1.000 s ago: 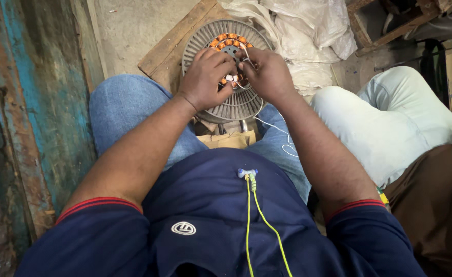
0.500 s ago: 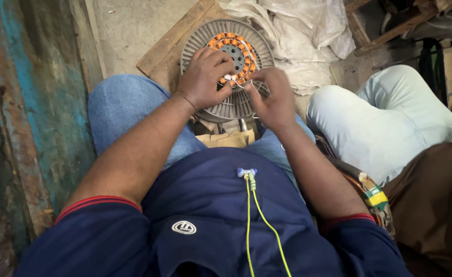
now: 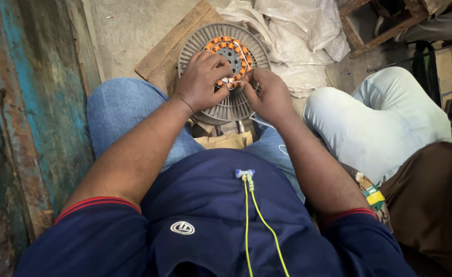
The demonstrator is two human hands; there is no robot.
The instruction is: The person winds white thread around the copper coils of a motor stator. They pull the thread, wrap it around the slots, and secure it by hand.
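Observation:
A round grey finned motor housing (image 3: 205, 43) with a ring of orange copper windings (image 3: 231, 42) rests between my knees on a wooden board (image 3: 164, 51). My left hand (image 3: 201, 79) lies on the housing's left side, fingers curled onto the windings' lower edge. My right hand (image 3: 269, 95) pinches at the same lower edge of the winding ring, beside small white pieces (image 3: 228, 80). A thin white wire (image 3: 267, 123) runs down from under my right hand.
A person in pale trousers (image 3: 379, 123) sits close at the right. Crumpled white sacks (image 3: 297, 31) lie behind the housing. A weathered blue-green wooden panel (image 3: 26, 102) stands along the left. A wooden frame (image 3: 385, 25) sits at the upper right.
My right hand slid from the top right of the windings down to their lower edge, uncovering the orange ring. My left hand stayed on the housing.

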